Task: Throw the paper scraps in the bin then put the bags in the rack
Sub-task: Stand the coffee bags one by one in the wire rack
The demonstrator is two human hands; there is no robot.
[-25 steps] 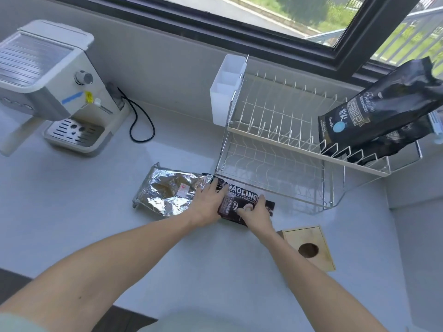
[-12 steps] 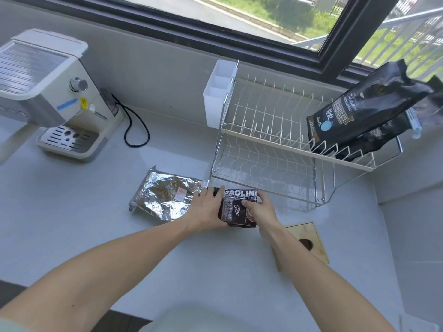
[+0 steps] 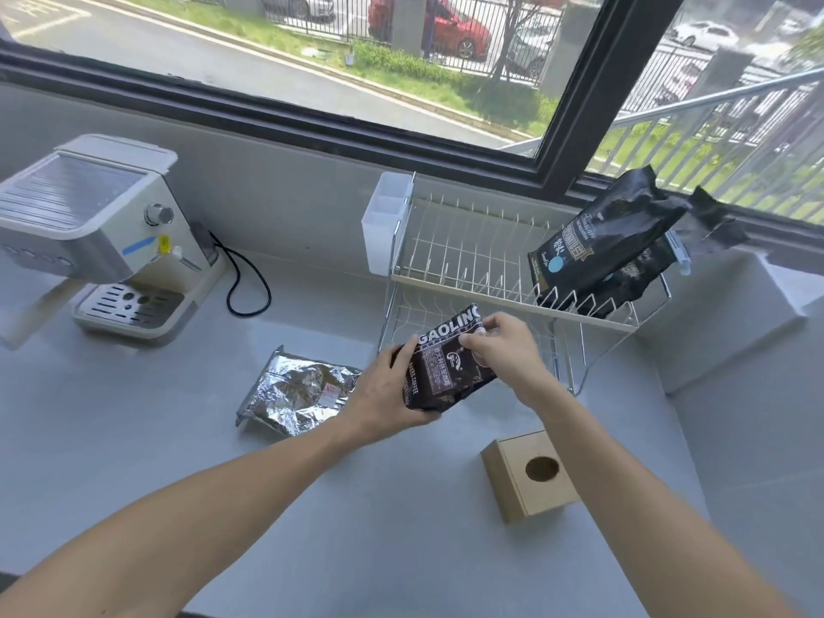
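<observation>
A dark brown coffee bag (image 3: 446,363) marked GAOLING is held tilted above the counter, just in front of the wire rack (image 3: 472,278). My left hand (image 3: 388,390) grips its lower left side and my right hand (image 3: 499,350) grips its upper right edge. A crumpled silver foil bag (image 3: 296,394) lies flat on the counter left of my hands. Two black bags (image 3: 602,247) lean on the right end of the rack's upper tier. A small wooden box with a round hole (image 3: 530,475) stands near my right forearm.
A white coffee machine (image 3: 93,234) with a black cable (image 3: 245,287) stands at the back left. A white cutlery holder (image 3: 383,220) hangs on the rack's left end. The window frame (image 3: 570,127) runs behind the grey counter (image 3: 133,439).
Both hands have lifted the dark brown bag off the counter and tilted it up toward the rack. The silver foil bag has stayed in place.
</observation>
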